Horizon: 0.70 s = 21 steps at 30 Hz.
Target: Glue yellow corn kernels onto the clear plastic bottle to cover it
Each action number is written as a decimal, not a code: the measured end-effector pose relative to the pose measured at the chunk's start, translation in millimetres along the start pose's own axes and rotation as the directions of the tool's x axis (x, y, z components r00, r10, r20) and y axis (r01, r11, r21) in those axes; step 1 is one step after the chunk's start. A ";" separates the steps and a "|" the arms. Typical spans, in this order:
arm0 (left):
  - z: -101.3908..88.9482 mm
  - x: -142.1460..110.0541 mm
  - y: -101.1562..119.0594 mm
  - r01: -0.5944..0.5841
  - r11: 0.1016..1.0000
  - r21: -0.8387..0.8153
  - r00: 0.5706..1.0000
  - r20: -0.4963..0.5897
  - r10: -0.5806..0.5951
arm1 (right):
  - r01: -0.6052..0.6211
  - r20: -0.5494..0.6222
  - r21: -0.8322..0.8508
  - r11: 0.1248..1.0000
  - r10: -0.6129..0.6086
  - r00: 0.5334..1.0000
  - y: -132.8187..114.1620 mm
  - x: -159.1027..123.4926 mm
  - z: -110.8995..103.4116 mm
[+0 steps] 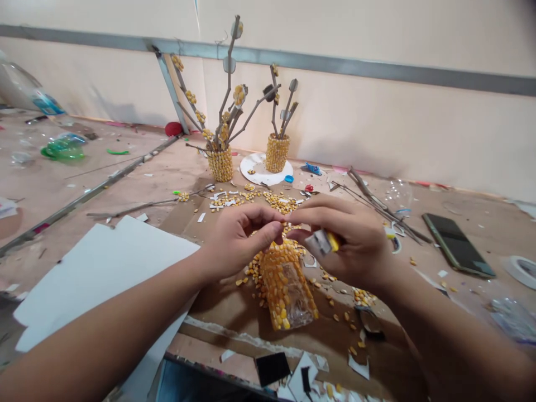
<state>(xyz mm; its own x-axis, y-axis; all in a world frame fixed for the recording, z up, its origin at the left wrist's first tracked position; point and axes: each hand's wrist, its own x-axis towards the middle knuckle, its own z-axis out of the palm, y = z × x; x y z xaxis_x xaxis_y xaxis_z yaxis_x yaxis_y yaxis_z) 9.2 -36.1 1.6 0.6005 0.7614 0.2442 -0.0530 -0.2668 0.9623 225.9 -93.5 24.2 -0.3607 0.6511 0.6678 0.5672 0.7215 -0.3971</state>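
My left hand (247, 237) is closed in a pinch, thumb against forefinger; whatever small thing is between the tips is hidden. Its fingertips meet those of my right hand (345, 237), which curls around a small yellow object with a silver-grey end (324, 242), kind unclear. Just below both hands lies a clear plastic container (288, 290), its outside mostly covered in rows of corn kernels, with a bare see-through patch facing me. Loose corn kernels (280, 202) are heaped behind and beside it on the cardboard (234, 304).
Two kernel-covered pots (220, 164) (277, 153) with twigs stand at the back, one on a white disc (251, 162). White sheets (96, 279) lie left. At right are a phone (458, 244), a tape roll (521, 271) and loose twigs (372, 198). Paper scraps (304, 377) litter the front.
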 end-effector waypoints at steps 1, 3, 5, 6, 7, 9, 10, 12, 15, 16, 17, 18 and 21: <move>0.5 0.0 -0.4 0.016 1.000 -0.013 1.000 0.013 -0.016 | 0.047 0.013 -0.027 0.999 -0.047 0.999 -1.2 -0.9 1.2; 1.7 0.3 -1.3 0.043 0.999 -0.028 0.998 0.046 -0.041 | 0.084 0.032 -0.073 0.994 -0.082 0.996 -2.3 -2.2 3.5; 1.8 1.4 -1.5 0.055 0.998 -0.036 0.996 0.074 -0.052 | 0.073 0.050 -0.111 0.991 -0.068 0.996 -2.0 -2.4 3.6; 1.0 2.3 -1.2 0.055 0.998 -0.029 0.995 0.087 -0.052 | 0.059 0.065 -0.120 0.991 -0.051 0.997 -1.7 -2.1 2.3; -0.7 3.4 -0.5 0.048 0.999 -0.014 0.994 0.097 -0.047 | 0.041 0.097 -0.118 0.992 -0.030 0.995 -1.3 -1.6 -0.1; -7.4 6.2 1.5 0.026 0.997 0.068 0.991 0.126 -0.035 | -0.013 0.241 -0.089 0.996 0.034 0.970 -1.8 -0.3 -7.7; -12.1 7.7 2.5 0.009 0.992 0.128 0.987 0.156 -0.029 | -0.050 0.338 -0.065 0.997 0.069 0.938 -2.9 0.3 -12.5; -22.8 10.5 3.7 -0.022 0.956 0.292 0.958 0.280 -0.063 | -0.135 0.530 -0.025 0.991 0.127 0.838 -7.3 1.0 -22.0; -35.3 13.4 1.7 -0.080 0.902 0.425 0.875 0.463 -0.141 | -0.224 0.696 0.000 0.975 0.161 0.699 -17.1 0.5 -30.7; -37.2 14.1 0.3 -0.075 0.888 0.454 0.848 0.497 -0.183 | -0.238 0.729 -0.001 0.971 0.164 0.665 -20.2 0.1 -31.4; -37.9 14.6 -1.1 -0.063 0.874 0.481 0.827 0.516 -0.225 | -0.246 0.750 -0.006 0.969 0.167 0.640 -22.7 -0.4 -31.1; -37.7 15.1 -2.4 -0.050 0.861 0.507 0.810 0.525 -0.262 | -0.253 0.764 -0.010 0.967 0.171 0.622 -24.5 -0.8 -30.0; -34.1 16.5 -4.3 -0.034 0.829 0.558 0.792 0.521 -0.318 | -0.274 0.794 -0.011 0.962 0.175 0.583 -24.6 -1.3 -24.7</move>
<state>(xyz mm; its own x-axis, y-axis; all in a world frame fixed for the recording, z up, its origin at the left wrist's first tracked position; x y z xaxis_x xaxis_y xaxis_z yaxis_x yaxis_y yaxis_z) -7.9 -2.2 5.5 0.9080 0.3805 -0.1754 0.3812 -0.5768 0.7224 230.7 -118.0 48.6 -0.6985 0.6926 -0.1801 0.6525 0.5131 -0.5576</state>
